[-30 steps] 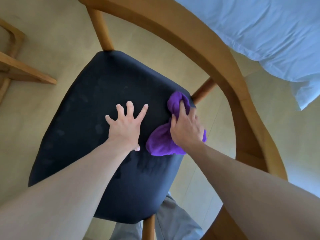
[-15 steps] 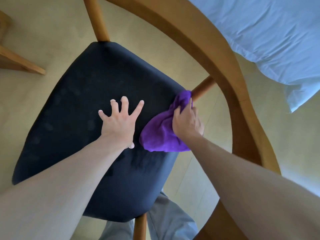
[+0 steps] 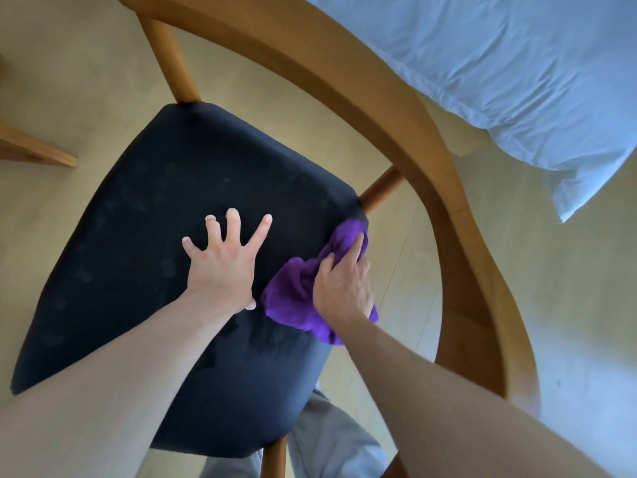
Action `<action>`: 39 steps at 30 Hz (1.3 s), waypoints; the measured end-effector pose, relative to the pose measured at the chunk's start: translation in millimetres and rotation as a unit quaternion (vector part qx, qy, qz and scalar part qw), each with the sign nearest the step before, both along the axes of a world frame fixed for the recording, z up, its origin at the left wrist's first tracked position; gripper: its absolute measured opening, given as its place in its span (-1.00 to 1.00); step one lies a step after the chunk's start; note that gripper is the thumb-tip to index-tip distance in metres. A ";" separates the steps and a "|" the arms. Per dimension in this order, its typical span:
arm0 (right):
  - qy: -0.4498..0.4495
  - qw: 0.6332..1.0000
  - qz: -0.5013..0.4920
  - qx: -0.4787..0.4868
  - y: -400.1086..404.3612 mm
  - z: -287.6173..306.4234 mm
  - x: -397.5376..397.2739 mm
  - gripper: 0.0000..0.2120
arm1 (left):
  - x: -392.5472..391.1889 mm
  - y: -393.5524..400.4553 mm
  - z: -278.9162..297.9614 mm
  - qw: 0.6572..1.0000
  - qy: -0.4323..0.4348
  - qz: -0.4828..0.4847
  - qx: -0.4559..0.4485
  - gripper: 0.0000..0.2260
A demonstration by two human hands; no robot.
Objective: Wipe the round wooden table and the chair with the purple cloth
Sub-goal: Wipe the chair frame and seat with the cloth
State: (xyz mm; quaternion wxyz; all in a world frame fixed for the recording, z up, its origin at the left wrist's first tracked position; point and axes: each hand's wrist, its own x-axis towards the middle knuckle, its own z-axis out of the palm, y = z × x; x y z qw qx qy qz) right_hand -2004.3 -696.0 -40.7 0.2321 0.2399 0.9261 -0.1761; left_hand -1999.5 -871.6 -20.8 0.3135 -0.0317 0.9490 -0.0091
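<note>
Purple cloth (image 3: 296, 298), bunched, gripped by right hand (image 3: 341, 284) at dark padded chair seat (image 3: 144, 257) edge; left hand (image 3: 224, 263) flat, fingers spread, bracing. Chair-wiping step; next, sweep across seat.

My cloth (image 3: 296, 301) is purple, the chair seat (image 3: 165, 215) plain black, its frame (image 3: 427, 160) honey-brown wood, the bedding (image 3: 499, 63) pale blue, the floor (image 3: 69, 63) beige.
</note>
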 end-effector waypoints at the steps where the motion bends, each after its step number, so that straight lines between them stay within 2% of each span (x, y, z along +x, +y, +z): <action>1: -0.025 0.999 -0.037 -0.016 1.7 1.8 10.4 -0.36 | 0.5 0.3 0.9 1.000 -0.002 0.004 0.002 0.42; 4: -0.058 0.992 -0.100 -0.046 5.8 10.2 20.7 -0.43 | 2.7 0.7 1.7 1.000 -0.006 0.006 0.002 0.41; 6: -0.010 0.990 -0.125 -0.069 6.4 10.2 -7.7 -0.52 | 4.3 -0.2 0.0 1.000 -0.006 0.004 0.005 0.41; 8: 0.031 0.988 -0.132 -0.077 6.5 7.4 -52.5 -0.53 | 4.7 -0.4 -3.2 1.000 -0.002 0.000 0.004 0.41; 11: 0.034 0.991 -0.123 -0.038 0.9 2.2 -77.5 -0.52 | 3.7 -0.5 -4.3 1.000 -0.011 0.002 0.000 0.41; 17: -0.061 0.997 -0.045 -0.011 -6.7 12.8 38.0 -0.33 | 1.7 3.4 -1.5 1.000 -0.019 0.006 -0.009 0.33; 20: -0.108 0.994 -0.018 -0.002 -12.3 20.8 69.2 -0.33 | 5.0 6.5 -4.0 1.000 -0.012 0.013 -0.021 0.24; 22: -0.063 0.996 -0.047 -0.031 -11.2 24.5 58.9 -0.40 | 7.6 8.2 -4.4 0.999 0.022 -0.016 -0.040 0.12; 24: 0.014 0.994 -0.096 -0.058 -4.6 19.6 24.7 -0.45 | 14.6 12.0 -8.4 0.991 0.076 -0.105 -0.021 -0.08; 25: 0.037 0.990 -0.115 -0.067 -0.4 15.3 4.4 -0.44 | 18.8 13.8 -10.9 0.985 0.076 -0.152 -0.001 -0.10; 27: 0.043 0.989 -0.125 -0.071 2.2 7.5 -21.0 -0.41 | 24.7 14.7 -14.6 0.979 0.027 -0.199 0.031 -0.01; 29: 0.025 0.994 -0.091 -0.055 -5.4 3.5 -12.0 -0.42 | 22.2 12.1 -14.1 0.981 -0.025 -0.189 0.047 0.04; 34: -0.042 0.999 -0.005 -0.013 -12.1 7.2 89.1 -0.33 | 10.6 12.9 -2.3 0.978 -0.099 -0.170 0.062 0.10; 37: -0.080 0.996 -0.005 -0.025 -15.2 16.3 119.3 -0.34 | 14.2 14.3 -4.0 0.977 -0.110 -0.172 0.055 0.17; 39: -0.021 0.998 -0.040 -0.050 -17.2 24.7 115.2 -0.38 | 18.8 13.4 -9.8 0.979 -0.086 -0.181 0.044 0.21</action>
